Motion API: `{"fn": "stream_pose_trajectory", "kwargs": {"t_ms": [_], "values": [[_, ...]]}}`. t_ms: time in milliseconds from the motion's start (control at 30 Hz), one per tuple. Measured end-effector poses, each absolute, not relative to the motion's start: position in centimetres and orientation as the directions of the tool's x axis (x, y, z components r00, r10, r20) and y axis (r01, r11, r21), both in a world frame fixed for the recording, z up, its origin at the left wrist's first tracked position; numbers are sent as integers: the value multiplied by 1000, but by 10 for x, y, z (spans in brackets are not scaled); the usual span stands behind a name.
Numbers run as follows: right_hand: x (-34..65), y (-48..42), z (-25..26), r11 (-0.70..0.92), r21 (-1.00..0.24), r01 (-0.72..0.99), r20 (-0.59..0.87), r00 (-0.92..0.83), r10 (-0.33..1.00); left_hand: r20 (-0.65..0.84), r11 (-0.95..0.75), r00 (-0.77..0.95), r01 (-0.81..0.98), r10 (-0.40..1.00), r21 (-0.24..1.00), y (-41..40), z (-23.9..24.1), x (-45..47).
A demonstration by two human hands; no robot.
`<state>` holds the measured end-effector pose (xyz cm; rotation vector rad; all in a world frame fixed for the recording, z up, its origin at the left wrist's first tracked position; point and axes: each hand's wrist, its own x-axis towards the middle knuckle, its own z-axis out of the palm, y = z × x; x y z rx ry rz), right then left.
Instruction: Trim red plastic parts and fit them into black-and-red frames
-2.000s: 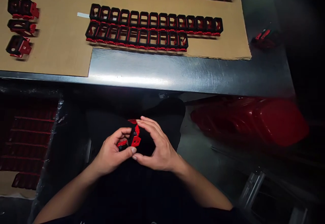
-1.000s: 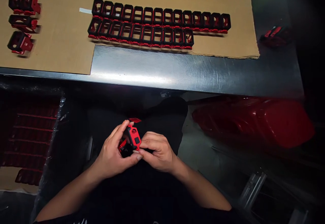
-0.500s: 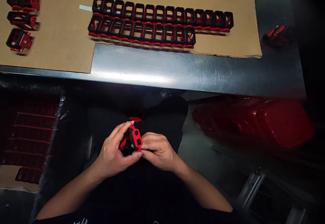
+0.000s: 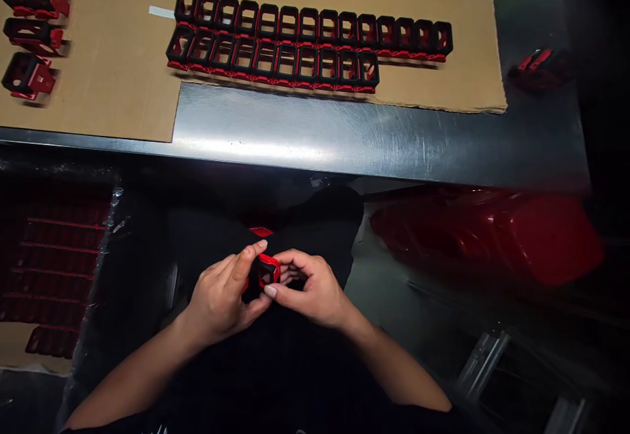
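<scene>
Above my lap, both hands meet around a small red-and-black plastic frame (image 4: 269, 268). My right hand (image 4: 315, 289) pinches it between thumb and fingers. My left hand (image 4: 219, 299) curls around its left side, with the index finger raised above it and the thumb underneath. A bit of red also shows inside my left hand, mostly covered by the fingers; I cannot tell whether it belongs to the same frame. Just beyond the fingers lies a red patch (image 4: 261, 231), partly hidden.
Two rows of similar frames (image 4: 287, 60) stand on cardboard (image 4: 418, 83) atop a metal table (image 4: 305, 129). Several more frames (image 4: 29, 73) sit at the far left. A plastic-lined box (image 4: 117, 207) holds dark red rows. A large red object (image 4: 492, 234) lies at right.
The frame has turned in my hands, so its open side now faces me instead of its red face with holes. My left index finger has lifted off its top.
</scene>
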<state>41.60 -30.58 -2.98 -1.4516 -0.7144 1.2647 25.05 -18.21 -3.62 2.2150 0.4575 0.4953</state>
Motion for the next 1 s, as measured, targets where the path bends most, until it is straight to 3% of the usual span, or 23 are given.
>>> {"fn": "stream_pose_trajectory", "kwargs": {"t_ms": [167,333,533,733,1000], "values": [[418,-305,-37,-335,-834,-439,-437,155,886,195,-592,863,140,466,794,-182,-36,248],[417,-301,-38,-391,-725,-567,-532,101,841,15,-639,928,244,372,730,-179,-32,253],[419,-299,-26,-401,-759,-513,-506,76,859,4,-509,905,235,425,828,-180,-37,254],[431,-300,-18,-387,-807,-446,-518,221,826,112,-259,858,25,501,966,-177,-56,241],[421,-293,-9,-492,-825,-279,-536,107,837,189,-332,849,-17,493,943,-177,-60,242]]}}
